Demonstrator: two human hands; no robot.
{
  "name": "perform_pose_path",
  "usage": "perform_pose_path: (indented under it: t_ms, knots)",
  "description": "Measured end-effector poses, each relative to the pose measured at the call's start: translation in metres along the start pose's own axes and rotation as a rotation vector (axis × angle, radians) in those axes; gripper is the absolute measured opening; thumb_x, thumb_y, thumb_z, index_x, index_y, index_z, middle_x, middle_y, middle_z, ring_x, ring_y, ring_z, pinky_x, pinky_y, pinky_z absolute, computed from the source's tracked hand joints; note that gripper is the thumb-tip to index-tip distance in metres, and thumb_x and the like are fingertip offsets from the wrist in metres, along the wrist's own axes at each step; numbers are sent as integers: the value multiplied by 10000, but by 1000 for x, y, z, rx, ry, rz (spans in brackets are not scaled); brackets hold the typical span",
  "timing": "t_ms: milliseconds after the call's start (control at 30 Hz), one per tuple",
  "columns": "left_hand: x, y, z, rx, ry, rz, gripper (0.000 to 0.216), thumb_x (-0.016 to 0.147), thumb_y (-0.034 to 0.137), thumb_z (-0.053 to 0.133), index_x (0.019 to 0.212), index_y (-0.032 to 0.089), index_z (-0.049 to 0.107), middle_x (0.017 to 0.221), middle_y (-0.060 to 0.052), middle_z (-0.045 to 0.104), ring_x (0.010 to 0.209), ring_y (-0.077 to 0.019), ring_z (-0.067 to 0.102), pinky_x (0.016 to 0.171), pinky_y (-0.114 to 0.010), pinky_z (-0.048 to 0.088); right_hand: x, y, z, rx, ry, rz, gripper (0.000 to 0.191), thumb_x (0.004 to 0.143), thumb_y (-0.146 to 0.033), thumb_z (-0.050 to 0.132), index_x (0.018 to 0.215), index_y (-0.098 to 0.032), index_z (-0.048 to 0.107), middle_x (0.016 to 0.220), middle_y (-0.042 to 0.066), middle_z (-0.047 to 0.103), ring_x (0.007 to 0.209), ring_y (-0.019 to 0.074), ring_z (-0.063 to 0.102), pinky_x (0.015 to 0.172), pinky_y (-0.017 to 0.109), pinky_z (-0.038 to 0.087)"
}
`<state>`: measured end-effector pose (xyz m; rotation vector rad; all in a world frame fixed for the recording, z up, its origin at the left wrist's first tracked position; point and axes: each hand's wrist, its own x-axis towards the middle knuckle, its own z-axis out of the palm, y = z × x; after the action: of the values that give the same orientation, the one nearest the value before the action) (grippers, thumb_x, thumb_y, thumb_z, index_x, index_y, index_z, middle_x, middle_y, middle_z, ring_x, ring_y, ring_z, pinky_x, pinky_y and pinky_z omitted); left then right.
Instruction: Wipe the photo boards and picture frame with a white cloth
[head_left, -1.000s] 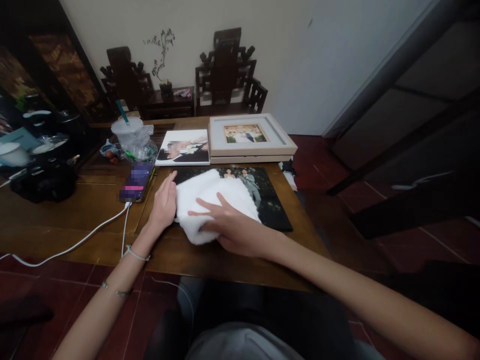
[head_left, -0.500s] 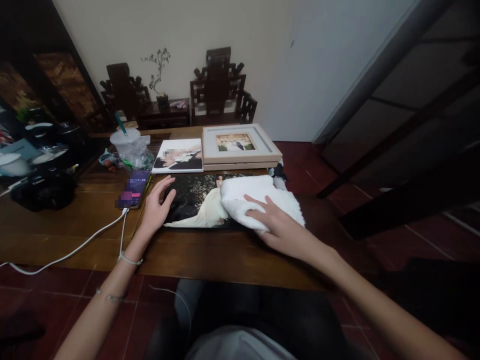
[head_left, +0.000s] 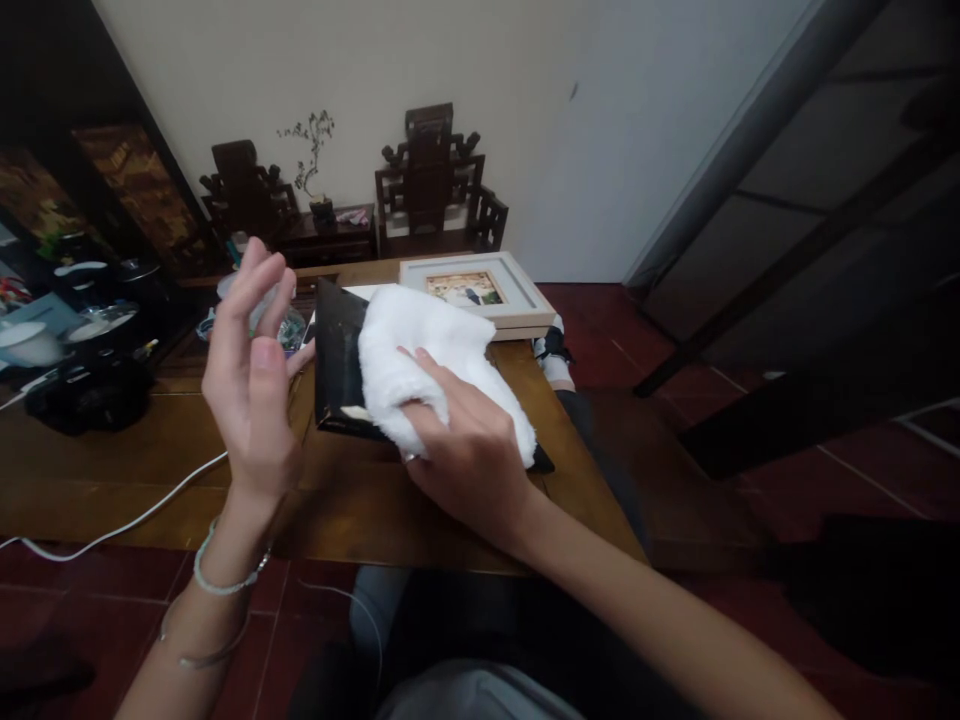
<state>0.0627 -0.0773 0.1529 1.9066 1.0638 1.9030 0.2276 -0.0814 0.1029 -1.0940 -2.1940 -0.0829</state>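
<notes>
My right hand (head_left: pixel 469 460) is closed on a white cloth (head_left: pixel 420 345) and presses it against a dark photo panel (head_left: pixel 334 350). The panel is tilted up off the wooden table (head_left: pixel 150 470), its left edge raised. Raised beside that left edge, my left hand (head_left: pixel 251 380) is open with its fingers apart and holds nothing. I cannot tell whether its thumb touches the panel.
A light wooden framed picture (head_left: pixel 480 290) lies on the table behind the panel. A white cable (head_left: pixel 127 520) runs across the left of the table. Dark objects (head_left: pixel 82 395) sit at the far left. Small carved wooden chairs (head_left: pixel 431 185) stand against the wall.
The dark panel lay flat and is now tipped up in my right hand with the cloth. My left hand has left the panel's edge and risen, fingers spread.
</notes>
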Motion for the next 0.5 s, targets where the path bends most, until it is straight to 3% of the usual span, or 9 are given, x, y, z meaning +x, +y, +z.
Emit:
perform_pose_path:
  t_ms: [133,233,300,367,433,500]
  knots:
    - [-11,-28,16,-35,53,-58,394,1008,497,405,1368,345,464,1588,15,348,1477,-274,321,1083,-426,475,1,15,-21,66,155,198,186,869,-254,542,927,-224,716,995,132,726,1041,332,659,903,490,548]
    - [-32,-69,28,36,-66,-475,548,944,483,555,1428,298,376,1590,-92,347,1468,-313,336,1101,-480,450,5,25,-33,153,494,436,222,852,-431,632,722,-252,640,671,44,628,745,269,659,781,466,582]
    - [-47,-91,35,5,-155,-807,681,903,417,638,1471,236,310,1609,-179,285,1464,-347,334,1095,-497,451,9,30,-37,333,749,509,223,796,-418,716,702,-243,613,674,10,613,754,245,659,805,444,581]
    - [-59,-102,38,-57,-166,-997,761,863,363,699,1481,189,291,1590,-232,300,1457,-353,347,1088,-480,461,11,33,-34,593,947,539,165,755,-322,755,774,-211,635,762,7,651,851,233,677,867,420,571]
    - [-65,-104,39,-196,-155,-1028,689,843,320,721,1426,171,385,1491,-223,471,1381,-329,473,1071,-454,486,9,35,-26,840,1035,597,195,737,-267,761,877,-183,654,868,18,688,940,229,686,922,423,560]
    - [-66,-102,36,-332,-132,-1028,592,827,302,734,1343,155,483,1367,-196,603,1261,-304,597,1029,-425,526,3,36,-15,1008,1031,697,270,741,-277,763,969,-179,657,967,30,709,1011,240,685,969,462,545]
